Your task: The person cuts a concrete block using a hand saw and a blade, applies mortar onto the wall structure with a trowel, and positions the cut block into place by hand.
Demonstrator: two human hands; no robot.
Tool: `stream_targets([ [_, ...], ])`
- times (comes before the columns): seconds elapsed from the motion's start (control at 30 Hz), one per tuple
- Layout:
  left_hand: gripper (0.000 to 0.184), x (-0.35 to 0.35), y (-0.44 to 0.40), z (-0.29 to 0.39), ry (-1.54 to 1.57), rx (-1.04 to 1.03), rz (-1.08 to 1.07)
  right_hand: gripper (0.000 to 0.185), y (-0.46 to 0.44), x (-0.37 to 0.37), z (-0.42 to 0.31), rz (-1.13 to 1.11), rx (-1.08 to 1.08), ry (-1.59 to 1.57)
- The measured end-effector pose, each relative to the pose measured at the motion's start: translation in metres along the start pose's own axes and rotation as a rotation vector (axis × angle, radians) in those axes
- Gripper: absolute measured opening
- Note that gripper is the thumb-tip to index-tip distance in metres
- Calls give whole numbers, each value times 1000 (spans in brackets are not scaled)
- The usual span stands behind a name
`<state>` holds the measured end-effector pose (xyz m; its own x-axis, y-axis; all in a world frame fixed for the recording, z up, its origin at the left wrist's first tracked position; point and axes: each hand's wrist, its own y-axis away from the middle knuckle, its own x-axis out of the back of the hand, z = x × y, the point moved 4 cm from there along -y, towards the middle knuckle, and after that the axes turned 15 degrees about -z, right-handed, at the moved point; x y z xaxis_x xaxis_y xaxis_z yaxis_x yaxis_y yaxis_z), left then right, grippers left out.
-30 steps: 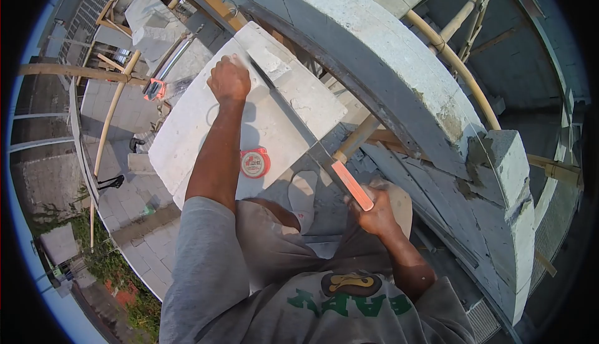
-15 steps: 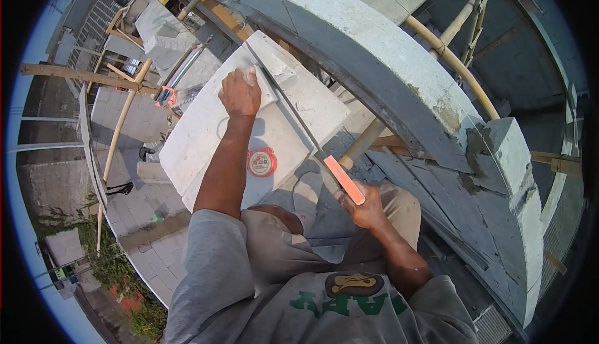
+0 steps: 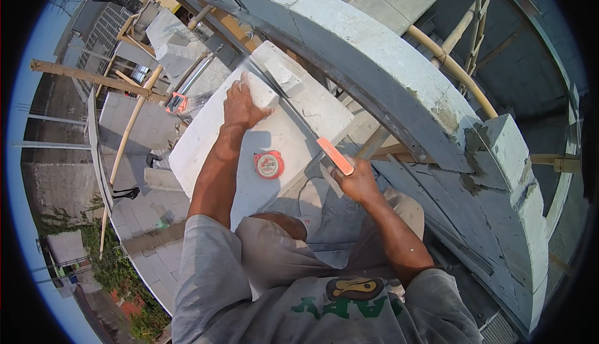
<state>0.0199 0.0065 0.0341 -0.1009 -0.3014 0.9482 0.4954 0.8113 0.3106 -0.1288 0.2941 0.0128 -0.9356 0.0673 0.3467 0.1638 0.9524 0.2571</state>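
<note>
Orange-handled saw [image 3: 334,155] gripped in right hand [image 3: 360,182], left hand [image 3: 242,105] spread on block [image 3: 266,92] alongside

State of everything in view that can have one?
Right hand: closed on the saw
Saw: held, blade slanting
Left hand: on small block
Small block: lying on large block
Tape measure: lying flat, no tape visibly out

My left arm [image 3: 215,172] is reaching well forward, nearly straight, left hand [image 3: 244,104] palm down, fingers loosely spread, thumb [image 3: 266,112] out to the right. My right arm [image 3: 399,235] is bent lower, forearm angled forward and inward, right hand [image 3: 359,180] curled in a grip.
</note>
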Motion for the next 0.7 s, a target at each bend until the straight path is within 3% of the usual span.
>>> stream_targets([
  [0.17,122,-1,12,-23,170,-56,-214,21,21,17,6,95,27,170],
  [0.43,126,-17,32,-59,166,-40,-140,23,43,8,10,38,-27,161],
  [0.5,126,-25,29,-63,133,-120,-59,25,46,0,9,17,34,61],
  [0.6,127,-28,27,-67,238,-68,-115,22,40,-12,7,-12,119,-85],
  [0.7,110,-31,29,-71,226,-171,28,26,29,-22,-7,-77,132,-172],
])
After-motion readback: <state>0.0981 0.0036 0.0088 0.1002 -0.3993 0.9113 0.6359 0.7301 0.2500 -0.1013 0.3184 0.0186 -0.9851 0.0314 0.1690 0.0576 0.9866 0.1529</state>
